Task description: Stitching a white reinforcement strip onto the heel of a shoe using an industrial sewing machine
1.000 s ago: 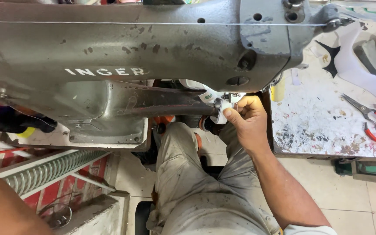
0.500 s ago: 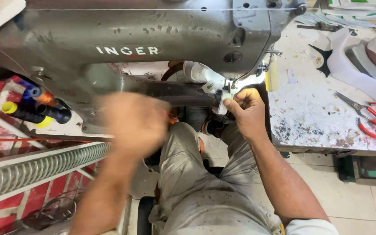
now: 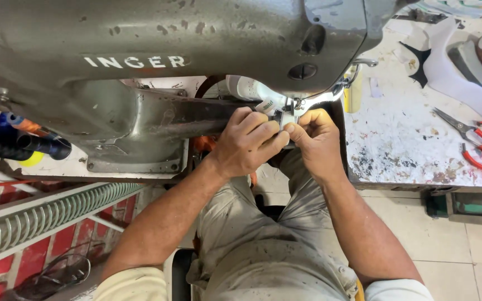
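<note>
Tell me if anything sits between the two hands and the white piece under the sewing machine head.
Nothing visible does: the left hand and right hand both already pinch the white piece beneath the grey sewing machine.

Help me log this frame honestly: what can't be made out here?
Head view:
- Needle: hidden behind the left hand and right hand.
- White piece being sewn: mostly covered by both hands' fingers and the sewing machine.
- Scissors: cut off by the right edge.
</note>
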